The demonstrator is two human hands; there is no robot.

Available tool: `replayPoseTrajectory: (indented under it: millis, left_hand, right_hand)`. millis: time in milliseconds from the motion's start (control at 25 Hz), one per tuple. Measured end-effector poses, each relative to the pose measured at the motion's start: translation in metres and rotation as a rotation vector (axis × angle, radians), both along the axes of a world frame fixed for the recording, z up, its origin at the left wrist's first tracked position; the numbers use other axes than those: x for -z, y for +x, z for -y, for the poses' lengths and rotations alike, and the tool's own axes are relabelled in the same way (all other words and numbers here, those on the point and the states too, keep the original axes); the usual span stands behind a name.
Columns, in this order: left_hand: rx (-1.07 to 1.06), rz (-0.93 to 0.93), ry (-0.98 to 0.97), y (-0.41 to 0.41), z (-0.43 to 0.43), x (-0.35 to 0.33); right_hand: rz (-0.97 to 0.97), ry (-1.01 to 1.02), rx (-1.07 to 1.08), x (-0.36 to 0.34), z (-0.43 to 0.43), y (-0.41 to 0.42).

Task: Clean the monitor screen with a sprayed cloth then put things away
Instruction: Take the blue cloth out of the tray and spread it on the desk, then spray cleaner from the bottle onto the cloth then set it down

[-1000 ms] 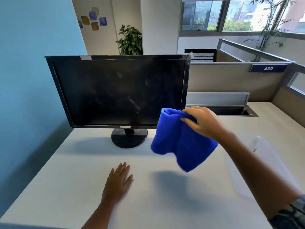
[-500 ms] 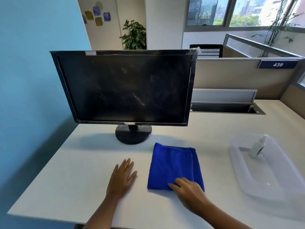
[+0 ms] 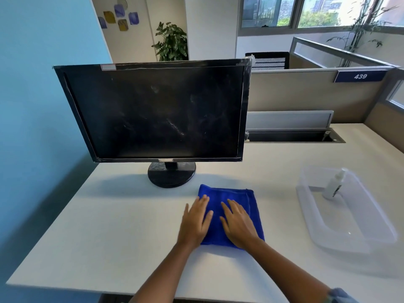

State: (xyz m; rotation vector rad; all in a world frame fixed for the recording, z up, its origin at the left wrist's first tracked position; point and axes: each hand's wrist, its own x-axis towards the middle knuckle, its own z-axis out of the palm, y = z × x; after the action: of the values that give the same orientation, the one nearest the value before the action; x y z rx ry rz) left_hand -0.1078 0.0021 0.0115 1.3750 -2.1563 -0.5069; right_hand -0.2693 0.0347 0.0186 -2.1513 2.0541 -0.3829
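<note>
Cloth (image 3: 229, 199) folded flat on desk (image 3: 122, 232), in front of monitor (image 3: 157, 112). Left hand (image 3: 194, 224) and right hand (image 3: 239, 225) rest on it, palms down, fingers spread. Bottle (image 3: 333, 183) stands in bin (image 3: 358, 241), right.

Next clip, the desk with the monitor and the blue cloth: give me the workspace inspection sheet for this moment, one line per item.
Surface: white desk, mostly bare.
Job's things: monitor upright on its round stand, screen smeared and streaked; blue cloth folded flat in front of the stand; spray bottle inside the clear plastic bin at right.
Clutter: nothing seen.
Grippers: left hand and right hand both lie flat, palms down, on the cloth, fingers spread.
Cables: nothing seen; open cable tray behind the monitor.
Surroundings: blue wall at left, cubicle partition with sign 439, potted plant, windows.
</note>
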Motion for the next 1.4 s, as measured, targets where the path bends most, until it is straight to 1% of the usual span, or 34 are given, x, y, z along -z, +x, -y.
replayPoseTrajectory:
  millis: [80,200,320,400,440,520,600,640,680,760,880,920,1000,1120,1240,1280,1400]
  left_hand:
    - [0.064,0.136,-0.011,-0.010,-0.007,0.011]
    - [0.035,0.300,-0.034,-0.004,-0.015,0.029]
    - [0.039,0.330,-0.080,0.000,-0.018,0.032]
    - [0.035,0.295,-0.087,-0.001,-0.017,0.033]
    - [0.031,0.276,-0.083,0.000,-0.018,0.034]
    - [0.029,0.253,-0.089,0.000,-0.018,0.034]
    - [0.027,0.229,-0.110,0.000,-0.019,0.034]
    - [0.026,0.223,-0.120,0.000,-0.019,0.034]
    - [0.026,0.222,-0.128,-0.001,-0.019,0.034]
    - [0.028,0.221,-0.139,-0.001,-0.020,0.033]
    - [0.028,0.212,-0.144,0.000,-0.022,0.031]
    - [0.028,0.210,-0.144,0.000,-0.023,0.031]
    - [0.029,0.206,-0.150,0.000,-0.023,0.030]
    - [0.028,0.196,-0.155,0.000,-0.024,0.028]
    - [0.030,0.183,-0.174,0.000,-0.025,0.026]
    - [0.027,0.181,-0.187,0.000,-0.026,0.025]
    - [0.006,0.217,-0.228,-0.001,-0.027,0.021]
  right_hand:
    - [-0.055,0.066,-0.034,0.013,0.010,0.009]
    - [-0.127,0.110,-0.054,0.031,0.008,0.003]
    - [-0.141,0.117,0.051,0.030,0.000,-0.021]
    - [-0.131,0.082,0.096,0.017,-0.001,-0.040]
    - [-0.086,0.007,0.110,0.004,0.000,-0.053]
    - [0.001,-0.229,0.150,-0.033,0.001,-0.084]
    - [-0.006,-0.466,0.260,-0.066,0.004,-0.128]
    - [-0.015,-0.522,0.349,-0.080,0.005,-0.152]
    - [-0.029,-0.513,0.451,-0.092,0.006,-0.174]
    - [-0.077,-0.354,0.623,-0.104,0.007,-0.211]
    - [-0.165,-0.090,0.727,-0.101,0.003,-0.239]
    - [-0.187,-0.051,0.731,-0.100,0.002,-0.243]
    - [-0.174,-0.059,0.743,-0.100,-0.002,-0.242]
    - [-0.089,-0.154,0.757,-0.103,-0.006,-0.241]
    - [0.021,-0.185,0.737,-0.121,-0.007,-0.234]
    - [0.041,-0.247,0.712,-0.133,-0.007,-0.227]
    - [0.057,-0.530,0.576,-0.173,-0.010,-0.196]
